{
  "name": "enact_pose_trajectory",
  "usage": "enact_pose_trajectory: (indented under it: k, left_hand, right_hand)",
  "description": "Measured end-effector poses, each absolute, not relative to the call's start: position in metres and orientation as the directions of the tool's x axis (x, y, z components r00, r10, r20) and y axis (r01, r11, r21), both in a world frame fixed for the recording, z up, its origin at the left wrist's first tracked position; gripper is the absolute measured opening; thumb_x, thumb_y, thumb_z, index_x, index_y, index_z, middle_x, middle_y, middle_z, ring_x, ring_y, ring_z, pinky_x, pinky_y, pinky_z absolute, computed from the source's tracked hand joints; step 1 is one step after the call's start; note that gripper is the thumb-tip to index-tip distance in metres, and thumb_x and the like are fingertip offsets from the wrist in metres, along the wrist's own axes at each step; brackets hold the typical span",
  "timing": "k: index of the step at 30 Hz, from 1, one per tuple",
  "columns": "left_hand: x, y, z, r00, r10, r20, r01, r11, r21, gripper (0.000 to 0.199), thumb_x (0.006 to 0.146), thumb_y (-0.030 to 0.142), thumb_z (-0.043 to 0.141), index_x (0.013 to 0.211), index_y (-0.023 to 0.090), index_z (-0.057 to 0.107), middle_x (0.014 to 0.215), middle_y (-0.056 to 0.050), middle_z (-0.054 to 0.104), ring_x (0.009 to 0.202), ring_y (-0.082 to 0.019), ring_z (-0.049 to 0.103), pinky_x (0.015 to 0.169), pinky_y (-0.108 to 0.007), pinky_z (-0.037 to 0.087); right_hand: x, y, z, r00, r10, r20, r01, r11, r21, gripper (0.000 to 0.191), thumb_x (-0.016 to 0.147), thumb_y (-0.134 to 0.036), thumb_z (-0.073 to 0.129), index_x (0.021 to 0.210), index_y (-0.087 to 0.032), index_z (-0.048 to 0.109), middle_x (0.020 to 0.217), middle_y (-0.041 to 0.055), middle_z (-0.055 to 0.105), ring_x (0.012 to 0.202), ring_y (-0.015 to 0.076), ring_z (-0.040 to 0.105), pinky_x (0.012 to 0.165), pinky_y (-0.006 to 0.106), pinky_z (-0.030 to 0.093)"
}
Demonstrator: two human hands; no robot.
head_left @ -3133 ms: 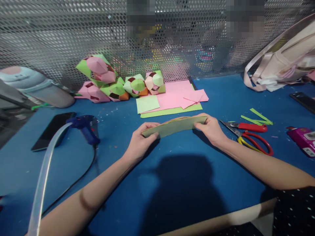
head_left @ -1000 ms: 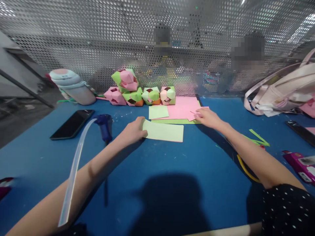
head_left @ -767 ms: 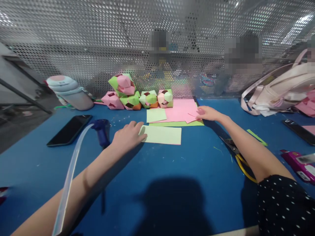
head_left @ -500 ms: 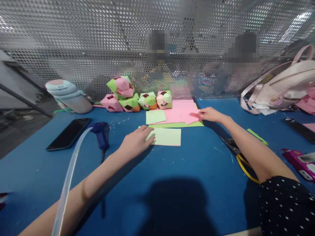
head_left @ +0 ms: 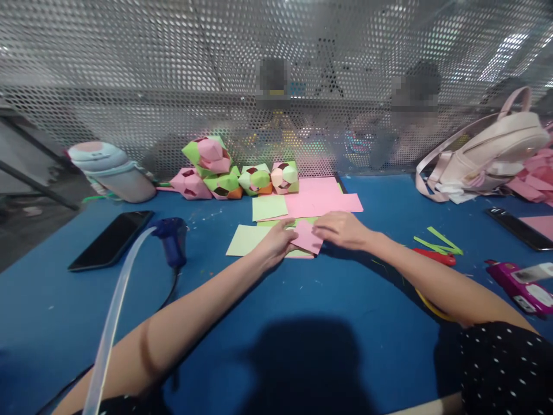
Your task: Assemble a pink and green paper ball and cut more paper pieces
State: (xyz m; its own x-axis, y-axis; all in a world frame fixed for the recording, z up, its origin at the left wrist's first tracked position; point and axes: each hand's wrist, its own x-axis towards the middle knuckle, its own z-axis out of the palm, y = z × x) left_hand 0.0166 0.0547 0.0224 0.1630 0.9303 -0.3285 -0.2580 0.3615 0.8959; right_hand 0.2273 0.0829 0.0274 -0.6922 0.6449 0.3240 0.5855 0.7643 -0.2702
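Note:
A small pink sheet of paper (head_left: 307,237) is held between my two hands, above the blue table. My left hand (head_left: 279,241) pinches its left edge, while the fingers of my right hand (head_left: 341,230) close on its right edge. Beneath and to the left lies a pale green paper sheet (head_left: 242,242), partly covered by my left hand. Just beyond my hands are larger pink sheets (head_left: 317,199) over green paper, with a small pale green square (head_left: 270,207) on their left corner.
Folded pink and green paper shapes (head_left: 222,184) stand at the back before a perforated metal screen (head_left: 173,104). On the left are a bottle (head_left: 114,173), a phone (head_left: 112,239) and a blue glue gun (head_left: 173,239). A red cutter (head_left: 436,256), green strips (head_left: 444,241) and a backpack (head_left: 488,150) sit right.
My right hand has come left and nearer from the pink stack with a small pink sheet. My left hand has moved right from the pale green paper and now grips that sheet too.

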Motion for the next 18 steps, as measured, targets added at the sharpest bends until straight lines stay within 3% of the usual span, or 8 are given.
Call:
enact_pose_trajectory:
  k: [2,4,6,9,13,18]
  left_hand:
    - [0.015,0.054,0.017,0.137,0.935,-0.328,-0.256,0.353,0.900,0.055,0.070,-0.007,0.053,0.121,0.013,0.049,0.094,-0.010,0.067,0.077,-0.016,0.069,0.070,-0.026,0.059]
    - [0.012,0.053,0.014,0.134,0.937,-0.321,-0.250,0.346,0.904,0.054,0.070,-0.006,0.054,0.120,0.013,0.051,0.091,-0.009,0.067,0.075,-0.014,0.068,0.070,-0.025,0.058]
    - [0.011,0.052,0.010,0.138,0.942,-0.307,-0.245,0.333,0.911,0.053,0.069,-0.005,0.055,0.119,0.014,0.053,0.088,-0.007,0.066,0.074,-0.014,0.067,0.069,-0.024,0.057]
    - [0.011,0.052,0.006,0.147,0.945,-0.292,-0.238,0.321,0.917,0.052,0.067,-0.003,0.057,0.117,0.014,0.054,0.087,-0.007,0.066,0.074,-0.014,0.066,0.069,-0.026,0.055]
    - [0.011,0.053,0.004,0.158,0.949,-0.272,-0.238,0.304,0.923,0.051,0.066,-0.001,0.060,0.114,0.015,0.055,0.088,-0.007,0.066,0.076,-0.015,0.066,0.070,-0.026,0.053]
    - [0.011,0.052,0.006,0.159,0.952,-0.261,-0.236,0.293,0.927,0.050,0.066,0.000,0.061,0.114,0.014,0.055,0.082,-0.004,0.065,0.072,-0.013,0.064,0.067,-0.024,0.052]
  right_hand:
    - [0.242,0.111,0.035,-0.611,0.750,0.254,0.704,0.661,-0.259,0.038,0.099,-0.040,0.036,0.099,-0.021,0.069,0.106,0.0070,0.071,0.104,0.0218,0.060,0.092,0.037,0.042]
    - [0.262,0.145,0.041,-0.506,0.842,0.189,0.809,0.539,-0.235,0.036,0.090,-0.043,0.050,0.108,-0.017,0.067,0.118,0.0135,0.066,0.114,0.0295,0.056,0.095,0.043,0.041]
    - [0.282,0.174,0.042,-0.433,0.896,0.101,0.870,0.445,-0.213,0.055,0.073,-0.047,0.070,0.118,-0.016,0.063,0.127,0.0165,0.062,0.118,0.0353,0.054,0.095,0.046,0.042]
    - [0.305,0.202,0.040,-0.385,0.922,-0.036,0.906,0.370,-0.206,0.074,0.061,-0.051,0.077,0.124,-0.017,0.062,0.127,0.0157,0.063,0.113,0.0346,0.058,0.092,0.044,0.046]
    - [0.318,0.214,0.036,-0.344,0.929,-0.136,0.924,0.308,-0.228,0.072,0.054,-0.051,0.081,0.114,-0.015,0.067,0.113,0.0154,0.069,0.102,0.0335,0.063,0.085,0.041,0.049]
    - [0.330,0.205,0.037,-0.266,0.955,-0.136,0.909,0.201,-0.366,0.058,0.053,-0.035,0.083,0.104,-0.013,0.068,0.106,0.0138,0.070,0.092,0.0284,0.064,0.076,0.035,0.049]
